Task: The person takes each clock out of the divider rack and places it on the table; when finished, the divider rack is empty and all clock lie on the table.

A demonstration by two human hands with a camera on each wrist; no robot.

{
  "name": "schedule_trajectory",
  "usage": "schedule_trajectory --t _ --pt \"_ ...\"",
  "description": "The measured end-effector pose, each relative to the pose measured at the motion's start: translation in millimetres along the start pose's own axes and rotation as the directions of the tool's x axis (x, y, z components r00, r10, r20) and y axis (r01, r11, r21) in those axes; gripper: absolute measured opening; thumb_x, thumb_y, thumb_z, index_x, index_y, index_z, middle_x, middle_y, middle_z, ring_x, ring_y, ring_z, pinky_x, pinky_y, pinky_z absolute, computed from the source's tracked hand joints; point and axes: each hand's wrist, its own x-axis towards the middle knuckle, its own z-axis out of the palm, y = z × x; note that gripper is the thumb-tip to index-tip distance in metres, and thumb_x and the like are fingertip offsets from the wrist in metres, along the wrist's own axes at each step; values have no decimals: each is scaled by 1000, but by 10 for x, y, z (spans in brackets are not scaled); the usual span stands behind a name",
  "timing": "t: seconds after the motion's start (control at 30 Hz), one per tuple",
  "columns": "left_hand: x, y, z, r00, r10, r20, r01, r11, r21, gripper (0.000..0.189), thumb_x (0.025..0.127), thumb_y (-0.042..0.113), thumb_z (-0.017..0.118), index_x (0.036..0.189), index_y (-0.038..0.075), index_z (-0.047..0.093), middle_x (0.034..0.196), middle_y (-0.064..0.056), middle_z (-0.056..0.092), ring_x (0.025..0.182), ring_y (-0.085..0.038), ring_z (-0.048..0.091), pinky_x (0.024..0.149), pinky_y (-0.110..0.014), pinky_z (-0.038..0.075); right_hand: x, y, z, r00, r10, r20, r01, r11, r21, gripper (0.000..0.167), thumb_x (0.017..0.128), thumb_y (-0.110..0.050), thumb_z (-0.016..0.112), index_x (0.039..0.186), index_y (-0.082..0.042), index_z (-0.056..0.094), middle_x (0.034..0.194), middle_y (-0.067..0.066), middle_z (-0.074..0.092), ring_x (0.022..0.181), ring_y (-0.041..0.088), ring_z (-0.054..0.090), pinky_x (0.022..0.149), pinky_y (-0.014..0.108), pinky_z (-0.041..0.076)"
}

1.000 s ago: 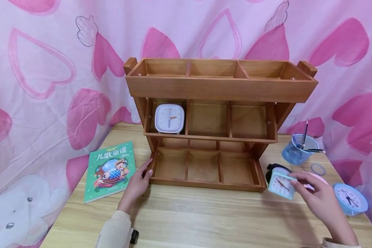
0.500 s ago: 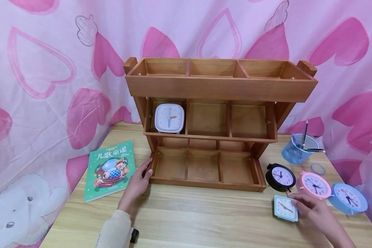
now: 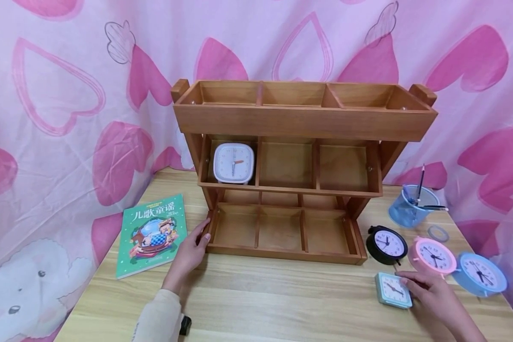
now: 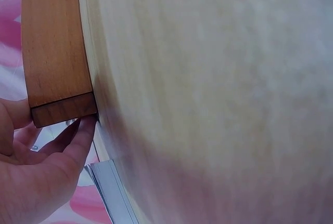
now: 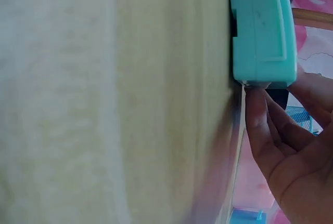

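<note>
In the head view, a brown wooden three-tier shelf (image 3: 303, 122) stands in the middle of the table. My left hand (image 3: 190, 254) holds its lower left corner, and the left wrist view has thumb and fingers on either side of the wooden end (image 4: 65, 109). A small square turquoise alarm clock (image 3: 393, 290) lies face up at the right front. My right hand (image 3: 433, 297) pinches its right edge, thumb near the face. Seen from the right wrist, the clock's turquoise side (image 5: 265, 31) is at or very near the tabletop. A white alarm clock (image 3: 233, 163) occupies the middle tier's left compartment.
Black (image 3: 386, 244), pink (image 3: 432, 255) and blue (image 3: 480, 274) round alarm clocks lie right of the shelf. Behind them are a blue mesh pen cup (image 3: 412, 209) and a tape roll (image 3: 438, 233). A green book (image 3: 152, 236) lies left; a pink heart-print curtain (image 3: 261, 42) hangs behind.
My right hand has brought the turquoise clock down from in front of the black clock to the table nearer me, uncovering the black and pink clocks. The left hand stays put.
</note>
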Motion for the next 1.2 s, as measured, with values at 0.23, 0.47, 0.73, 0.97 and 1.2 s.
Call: schedule_trajectory --t 0.23,0.47,0.73,0.97,1.2 --pt "-5 -16 1 1000 -10 -3 10 1000 -11 49 107 22 43 155 24 35 157 -22 34 142 -45 33 114 -61 28 9 -22 4 1000 2 -15 -2 1000 -16 30 101 -16 57 123 2 67 115 18 70 87 -12 49 72 14 48" --pt "2 -15 -10 1000 -28 5 28 999 -17 49 107 24 42 156 26 33 158 -22 32 143 -44 31 114 -61 27 -18 -205 -39 976 -69 -207 63 997 -39 29 101 -19 58 116 3 69 107 23 71 79 -15 49 62 14 49" --pt "13 -24 -15 1000 -27 10 28 999 -25 49 107 23 42 155 25 34 159 -19 31 145 -42 28 115 -60 26 26 -921 -19 884 -237 -403 240 970 -45 16 96 -15 66 107 -7 74 89 6 75 73 -13 56 61 7 45" --pt "21 -26 -17 999 -30 15 31 999 -24 49 108 25 42 156 27 34 160 -19 30 145 -42 28 115 -60 26 185 -1797 6 775 -467 -426 498 866 -45 21 95 -8 66 115 -10 71 103 5 73 89 -11 57 77 2 46" --pt "31 -25 -8 1000 -25 16 25 999 -20 49 107 25 43 155 28 34 159 -19 32 145 -43 30 115 -61 27 508 -2667 39 630 -646 -431 716 698 0 28 92 -2 66 120 -7 67 109 3 69 92 10 60 77 13 50"
